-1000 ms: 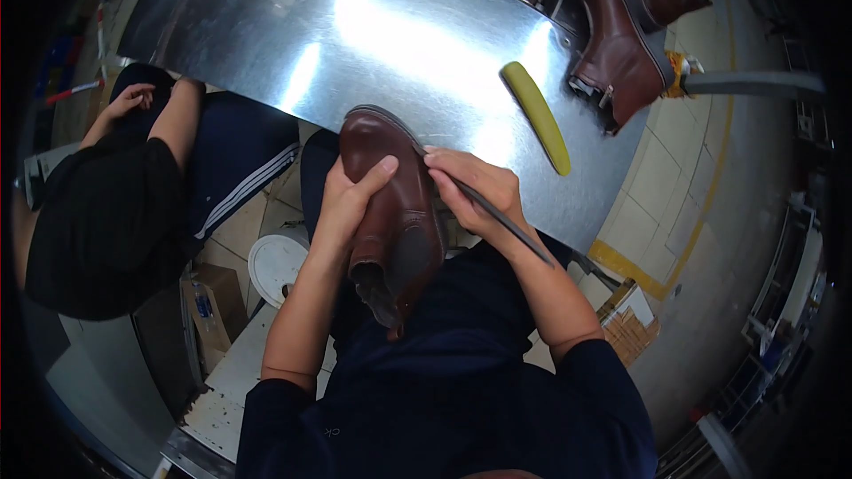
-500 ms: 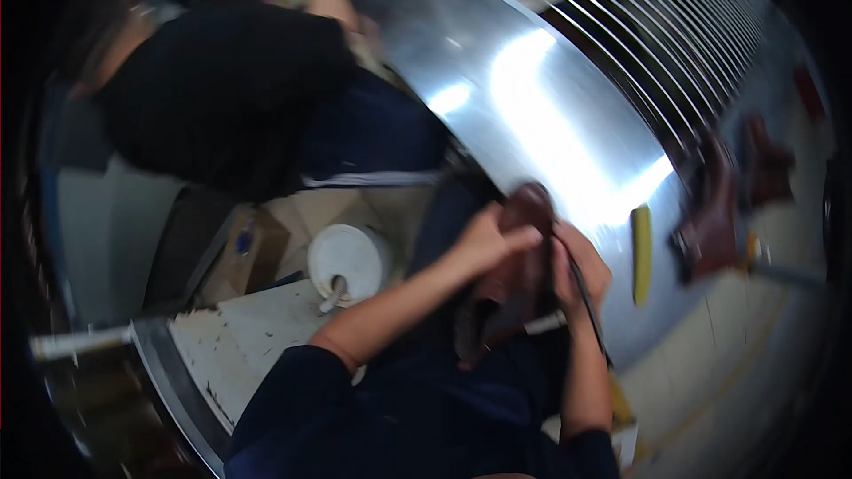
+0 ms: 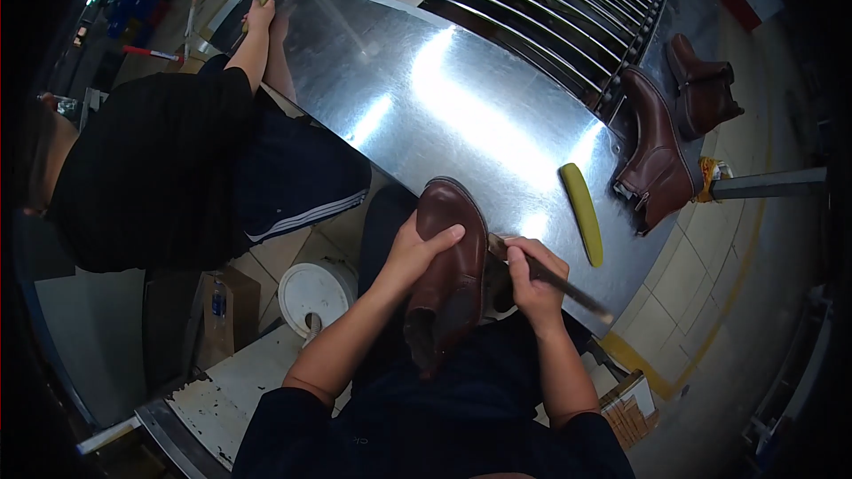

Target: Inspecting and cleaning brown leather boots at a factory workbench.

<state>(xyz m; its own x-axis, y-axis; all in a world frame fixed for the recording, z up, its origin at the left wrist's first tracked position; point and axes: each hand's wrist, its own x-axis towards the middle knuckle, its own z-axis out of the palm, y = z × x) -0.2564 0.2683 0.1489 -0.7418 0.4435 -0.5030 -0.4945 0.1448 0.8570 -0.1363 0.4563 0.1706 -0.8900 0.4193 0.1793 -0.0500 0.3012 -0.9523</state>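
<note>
Metal table (image 3: 399, 137): at its near edge, left grip (image 3: 421, 255) firmly clasps brown boot (image 3: 461, 277); right grip (image 3: 540, 288) encloses slender tool (image 3: 572, 289).

held boot (image 3: 463, 257): smooth, glossy leather | table (image 3: 355, 71): shiny metal | rack bars (image 3: 550, 18): polished metal | box (image 3: 240, 310): matt cardboard

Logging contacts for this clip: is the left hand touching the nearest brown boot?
Touching: the head view shows the left hand against the side of the nearest brown boot, thumb lying across its upper.
</note>
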